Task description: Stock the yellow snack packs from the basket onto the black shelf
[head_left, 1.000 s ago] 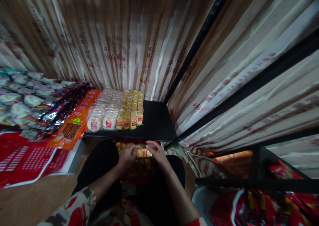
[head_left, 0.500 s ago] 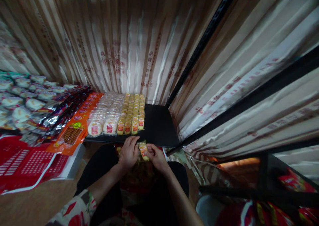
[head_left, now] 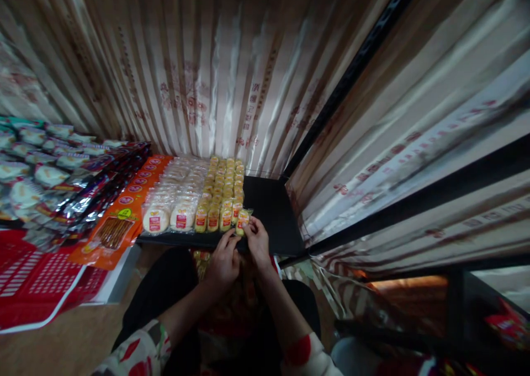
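Gleaming yellow snack packet [head_left: 242, 220], red-labelled

one head-worn camera looks forward and down over the person's lap. it faces the black shelf [head_left: 269, 210] and striped curtain [head_left: 207, 61]; left hand [head_left: 223, 263] and right hand [head_left: 257, 241] lie close.
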Action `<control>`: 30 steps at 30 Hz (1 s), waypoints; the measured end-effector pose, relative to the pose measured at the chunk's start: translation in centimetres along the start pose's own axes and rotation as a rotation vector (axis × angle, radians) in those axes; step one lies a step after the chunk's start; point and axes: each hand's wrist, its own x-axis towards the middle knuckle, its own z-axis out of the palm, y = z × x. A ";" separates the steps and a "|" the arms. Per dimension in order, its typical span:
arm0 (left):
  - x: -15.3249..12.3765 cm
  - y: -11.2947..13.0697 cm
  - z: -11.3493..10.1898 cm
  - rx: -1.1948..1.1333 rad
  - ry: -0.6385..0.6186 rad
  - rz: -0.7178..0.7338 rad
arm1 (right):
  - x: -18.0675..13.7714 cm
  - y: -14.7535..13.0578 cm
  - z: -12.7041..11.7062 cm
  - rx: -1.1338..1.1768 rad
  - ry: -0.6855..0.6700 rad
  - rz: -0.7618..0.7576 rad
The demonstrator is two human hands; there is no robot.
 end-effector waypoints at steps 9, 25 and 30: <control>1.1 -1.8 1.3 0.041 0.057 0.053 | 0.5 0.1 1.1 -0.297 0.040 -0.124; 1.4 -3.2 2.0 0.078 0.131 0.094 | -0.2 0.2 1.7 -0.299 0.021 -0.152; 1.6 -3.1 2.0 0.134 0.099 0.112 | -0.1 0.3 1.9 -0.235 0.032 -0.128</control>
